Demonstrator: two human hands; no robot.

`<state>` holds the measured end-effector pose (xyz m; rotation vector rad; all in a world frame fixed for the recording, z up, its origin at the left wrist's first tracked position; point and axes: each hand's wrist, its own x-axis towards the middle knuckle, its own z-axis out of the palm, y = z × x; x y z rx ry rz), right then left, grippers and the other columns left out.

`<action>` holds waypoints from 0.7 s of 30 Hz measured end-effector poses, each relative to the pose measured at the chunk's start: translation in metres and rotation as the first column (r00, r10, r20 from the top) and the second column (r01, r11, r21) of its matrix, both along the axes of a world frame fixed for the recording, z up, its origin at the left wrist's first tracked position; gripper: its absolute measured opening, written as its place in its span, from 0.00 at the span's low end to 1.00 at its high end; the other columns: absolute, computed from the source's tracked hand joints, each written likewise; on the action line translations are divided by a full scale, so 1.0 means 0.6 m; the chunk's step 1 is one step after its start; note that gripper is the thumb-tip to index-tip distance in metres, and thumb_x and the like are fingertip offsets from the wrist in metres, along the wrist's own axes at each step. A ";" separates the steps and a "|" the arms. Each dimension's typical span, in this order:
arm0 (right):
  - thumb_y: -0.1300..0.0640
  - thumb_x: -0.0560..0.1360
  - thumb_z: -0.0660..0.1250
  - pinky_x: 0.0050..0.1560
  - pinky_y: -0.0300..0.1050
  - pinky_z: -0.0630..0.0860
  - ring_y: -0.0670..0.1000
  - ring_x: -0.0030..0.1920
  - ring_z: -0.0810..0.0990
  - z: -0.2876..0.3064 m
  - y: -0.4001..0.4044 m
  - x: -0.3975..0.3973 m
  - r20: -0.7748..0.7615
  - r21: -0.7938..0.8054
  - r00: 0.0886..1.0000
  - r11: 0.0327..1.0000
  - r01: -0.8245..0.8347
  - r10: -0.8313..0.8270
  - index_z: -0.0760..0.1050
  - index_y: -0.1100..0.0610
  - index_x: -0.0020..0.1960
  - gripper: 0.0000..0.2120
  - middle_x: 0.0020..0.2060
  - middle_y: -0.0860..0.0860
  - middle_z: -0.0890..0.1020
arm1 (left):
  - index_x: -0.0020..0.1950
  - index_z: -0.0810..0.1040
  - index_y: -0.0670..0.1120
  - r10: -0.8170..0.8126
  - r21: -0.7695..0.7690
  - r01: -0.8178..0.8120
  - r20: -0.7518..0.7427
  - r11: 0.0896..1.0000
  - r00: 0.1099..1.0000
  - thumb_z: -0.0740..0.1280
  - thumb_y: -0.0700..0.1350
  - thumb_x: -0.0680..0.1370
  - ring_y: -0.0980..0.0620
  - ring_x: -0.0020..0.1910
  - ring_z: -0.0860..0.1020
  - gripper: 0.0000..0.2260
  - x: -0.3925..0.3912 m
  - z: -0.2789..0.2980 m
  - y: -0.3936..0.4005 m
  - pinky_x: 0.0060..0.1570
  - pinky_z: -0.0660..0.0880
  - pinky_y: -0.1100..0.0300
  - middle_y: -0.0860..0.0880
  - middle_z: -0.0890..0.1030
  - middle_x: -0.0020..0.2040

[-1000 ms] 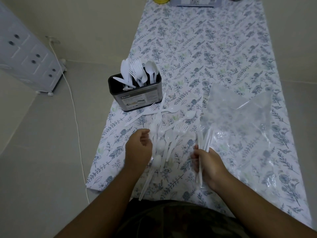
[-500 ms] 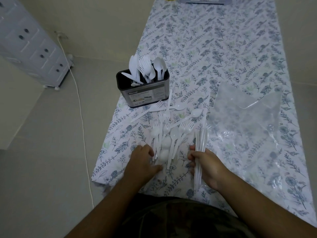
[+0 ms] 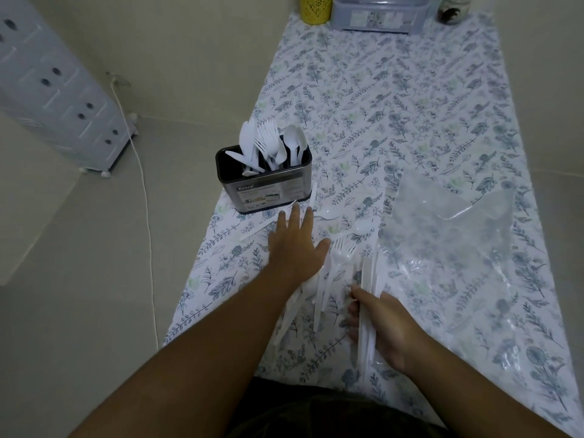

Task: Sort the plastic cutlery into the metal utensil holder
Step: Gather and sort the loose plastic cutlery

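A bundle of white plastic knives (image 3: 368, 311) was gripped in the right hand (image 3: 384, 327), fingers curled round the handles, at the near edge of the floral tablecloth (image 3: 410, 99). Loose plastic forks (image 3: 341, 252) and spoons (image 3: 360, 229) were scattered just beyond. The left hand (image 3: 297, 248) was stretched flat over them, fingers straight and spread, nothing pinched. A clear plastic bag (image 3: 448, 235) was laid to the right. Farther on, the metal utensil holder (image 3: 264, 181) was stood upright near the left table edge, already filled with white cutlery.
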<state>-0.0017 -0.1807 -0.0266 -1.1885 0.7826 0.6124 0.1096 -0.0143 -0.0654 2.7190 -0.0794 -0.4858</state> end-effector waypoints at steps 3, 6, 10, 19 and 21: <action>0.59 0.80 0.67 0.32 0.46 0.73 0.52 0.28 0.76 -0.002 -0.006 0.000 0.006 0.008 1.000 1.000 -0.015 0.015 0.77 0.61 0.54 0.05 0.34 0.55 0.78 | 0.81 0.42 0.55 -0.088 0.048 0.094 -0.121 0.994 0.989 0.53 0.62 0.81 0.41 0.79 0.37 0.33 -0.022 -0.010 -0.011 0.76 0.43 0.35 0.48 0.37 0.81; 0.65 0.79 0.64 0.33 0.47 0.73 0.52 0.30 0.74 -0.008 -0.014 0.003 -0.007 0.045 1.000 0.999 0.005 -0.004 0.77 0.59 0.58 0.08 0.33 0.55 0.76 | 0.81 0.48 0.55 -0.127 -0.027 0.126 -0.084 0.992 0.988 0.56 0.60 0.81 0.43 0.80 0.39 0.31 -0.062 -0.012 -0.020 0.76 0.41 0.38 0.47 0.41 0.82; 0.64 0.79 0.64 0.36 0.50 0.75 0.54 0.35 0.75 -0.015 -0.017 0.008 -0.028 0.061 0.998 0.997 0.049 -0.048 0.76 0.57 0.58 0.09 0.35 0.56 0.75 | 0.77 0.65 0.53 0.010 -0.115 -0.004 0.054 0.993 0.998 0.62 0.56 0.78 0.46 0.80 0.48 0.27 -0.099 -0.008 -0.001 0.77 0.45 0.41 0.47 0.53 0.81; 0.72 0.73 0.59 0.35 0.48 0.73 0.53 0.33 0.75 -0.014 -0.009 0.015 -0.039 0.158 0.998 0.986 0.059 -0.054 0.77 0.61 0.60 0.18 0.36 0.56 0.77 | 0.77 0.65 0.57 -0.072 -0.146 0.084 0.091 0.986 0.993 0.61 0.59 0.78 0.45 0.79 0.54 0.27 -0.168 -0.025 0.082 0.76 0.52 0.43 0.47 0.56 0.81; 0.72 0.74 0.58 0.38 0.51 0.75 0.53 0.33 0.76 -0.013 -0.005 0.016 -0.037 0.199 0.999 0.979 0.046 -0.040 0.78 0.61 0.58 0.17 0.34 0.55 0.77 | 0.76 0.68 0.56 -0.017 -0.152 0.031 0.088 0.988 0.996 0.63 0.56 0.76 0.43 0.78 0.57 0.27 -0.170 -0.026 0.079 0.75 0.55 0.40 0.45 0.59 0.80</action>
